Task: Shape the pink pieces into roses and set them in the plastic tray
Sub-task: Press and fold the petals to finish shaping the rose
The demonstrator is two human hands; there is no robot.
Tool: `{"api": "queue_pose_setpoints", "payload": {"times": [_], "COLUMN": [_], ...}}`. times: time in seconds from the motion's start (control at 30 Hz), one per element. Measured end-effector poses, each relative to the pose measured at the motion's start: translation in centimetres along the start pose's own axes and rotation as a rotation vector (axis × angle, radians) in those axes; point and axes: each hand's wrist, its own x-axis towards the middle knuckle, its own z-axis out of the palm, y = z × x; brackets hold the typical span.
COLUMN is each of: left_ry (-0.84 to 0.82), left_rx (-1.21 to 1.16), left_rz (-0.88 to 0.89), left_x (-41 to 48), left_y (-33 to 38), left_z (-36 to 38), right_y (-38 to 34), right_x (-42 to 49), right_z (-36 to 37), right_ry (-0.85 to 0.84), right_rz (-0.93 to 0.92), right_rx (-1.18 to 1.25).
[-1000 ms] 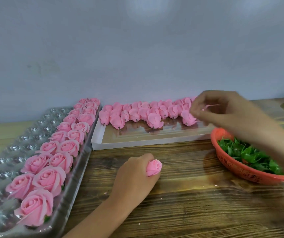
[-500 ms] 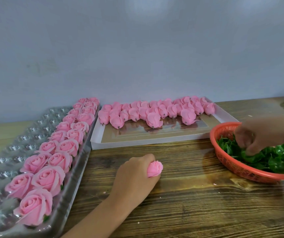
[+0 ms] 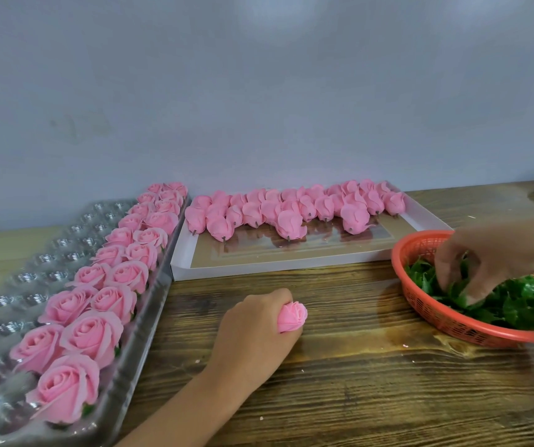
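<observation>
**Tray lying left of the bud**

The left hand (image 3: 256,330) is gripping a pink bud (image 3: 292,317), tip pointing right, with the plastic tray (image 3: 33,275) just beside it on the left. The right hand (image 3: 491,262) is digging among leaves (image 3: 523,301) in the red basket (image 3: 449,324); whether it is pinching one, I cannot tell.
</observation>
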Motion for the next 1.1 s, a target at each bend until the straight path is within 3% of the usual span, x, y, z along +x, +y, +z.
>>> {"api": "queue_pose_setpoints", "payload": {"times": [0.17,0.4,0.67,0.77,0.9,1.1], "left_ry": [0.016,0.083,0.231,0.268,0.315,0.312], "left_rx": [-0.004,-0.084,-0.693,-0.903,-0.980,-1.008], "left_rz": [0.007,0.008,-0.170,-0.208,-0.241,-0.204], "left_x": [0.0,0.1,0.5,0.7,0.8,0.7], "left_y": [0.0,-0.3,-0.4,-0.4,-0.5,-0.6], "left_z": [0.0,0.2,-0.6,-1.0,-1.3,-1.0], "right_y": [0.2,1.9,-2.1,-5.5,-10.2,-14.7], "right_x": [-0.2,-0.6,-2.0,-3.1,-3.4,1.3], "right_z": [-0.1,-1.0,-1.4,-1.1,0.9,6.8], "right_ry": [0.046,0.352,0.781,0.754,0.510,0.330], "right_rz": [-0.021,-0.024,-0.170,-0.301,-0.488,-0.466], "right_rx": [-0.011,0.005,0.131,0.238,0.463,0.623]}}
